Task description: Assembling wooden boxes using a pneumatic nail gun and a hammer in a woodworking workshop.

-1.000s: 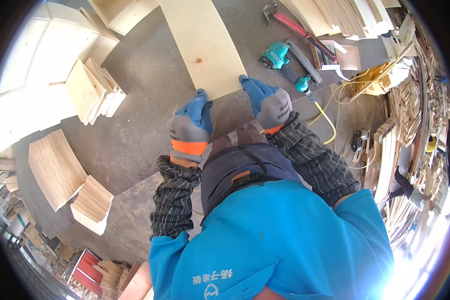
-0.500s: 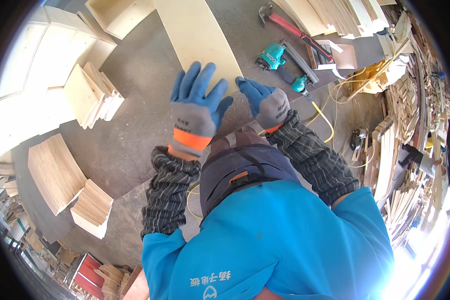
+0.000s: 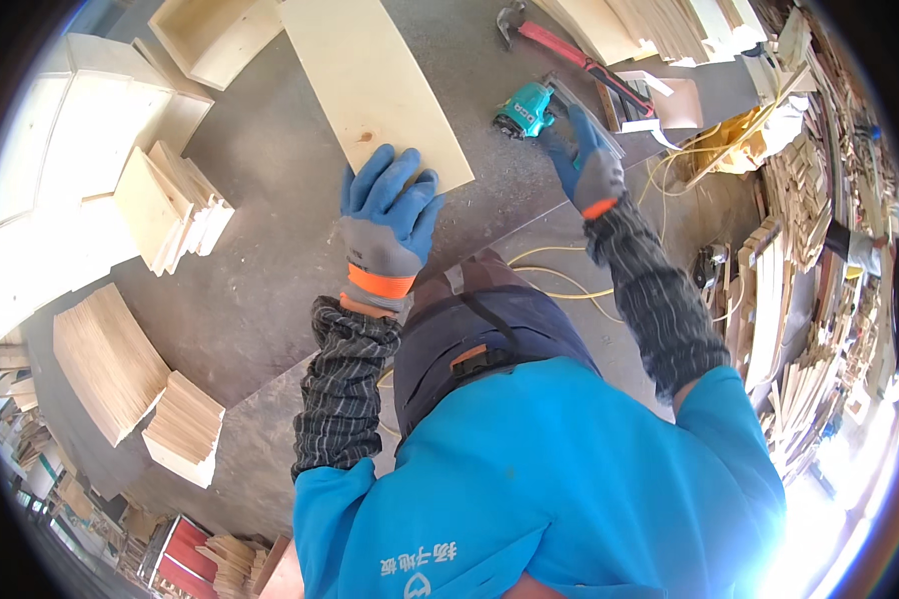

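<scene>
A long pale wooden board [image 3: 385,85], with a brown knot close to its near end, runs away from me across the grey work surface. My left hand [image 3: 385,215], in a blue and grey glove, lies over that near end, its fingers stretched out on the wood. The thumb is partly hidden. To the right, my right hand [image 3: 587,165], gloved alike, is around the handle of a teal nail gun [image 3: 527,112]. The glove covers most of the handle; the tool's head and part of its long grey magazine show.
A red and black claw hammer [image 3: 584,62] lies beyond the nail gun, beside an open carton [image 3: 677,103]. Stacked wooden panels [image 3: 110,354] and an open wooden box [image 3: 215,35] stand to the left. A yellow air hose [image 3: 559,272] loops at the right.
My right hand has left the board's near corner and moved right onto the nail gun's handle. The left hand stays at the board's end. The whole view has shifted slightly.
</scene>
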A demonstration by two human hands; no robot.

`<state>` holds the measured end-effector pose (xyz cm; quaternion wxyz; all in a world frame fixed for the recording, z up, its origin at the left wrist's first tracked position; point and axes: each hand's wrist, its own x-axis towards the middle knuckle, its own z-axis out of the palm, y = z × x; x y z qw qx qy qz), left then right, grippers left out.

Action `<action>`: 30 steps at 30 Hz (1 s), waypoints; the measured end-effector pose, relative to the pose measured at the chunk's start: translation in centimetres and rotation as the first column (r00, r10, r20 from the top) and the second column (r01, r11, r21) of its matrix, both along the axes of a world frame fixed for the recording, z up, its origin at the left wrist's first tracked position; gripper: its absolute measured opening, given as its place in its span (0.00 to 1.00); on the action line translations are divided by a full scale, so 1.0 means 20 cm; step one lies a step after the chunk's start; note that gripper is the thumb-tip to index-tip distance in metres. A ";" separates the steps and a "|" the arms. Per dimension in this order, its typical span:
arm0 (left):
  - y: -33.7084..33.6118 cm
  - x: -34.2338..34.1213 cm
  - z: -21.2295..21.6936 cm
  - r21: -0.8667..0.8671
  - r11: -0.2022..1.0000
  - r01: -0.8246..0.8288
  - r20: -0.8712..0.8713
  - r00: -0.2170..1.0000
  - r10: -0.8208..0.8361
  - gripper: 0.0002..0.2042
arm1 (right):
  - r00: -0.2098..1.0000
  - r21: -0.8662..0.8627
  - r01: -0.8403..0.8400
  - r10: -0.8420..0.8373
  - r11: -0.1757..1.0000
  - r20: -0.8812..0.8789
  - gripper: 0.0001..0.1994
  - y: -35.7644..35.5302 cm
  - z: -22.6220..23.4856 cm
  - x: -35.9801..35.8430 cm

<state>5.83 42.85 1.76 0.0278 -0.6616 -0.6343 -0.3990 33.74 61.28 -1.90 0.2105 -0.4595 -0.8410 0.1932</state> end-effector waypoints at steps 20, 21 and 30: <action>-0.02 0.01 -0.07 0.025 0.999 -0.036 0.179 0.983 0.031 0.14 | 0.978 -0.852 0.047 -0.197 0.521 -0.067 0.14 0.01 0.53 0.04; -0.02 0.01 -0.07 0.028 0.999 -0.036 0.185 0.982 0.030 0.14 | 0.966 -0.857 0.051 -0.242 0.512 -0.088 0.12 -0.10 0.72 -0.01; -0.01 0.01 -0.09 0.054 0.998 -0.038 0.214 0.977 0.025 0.15 | 0.981 -0.908 0.006 -0.179 0.419 -0.076 0.13 -0.45 1.08 -0.16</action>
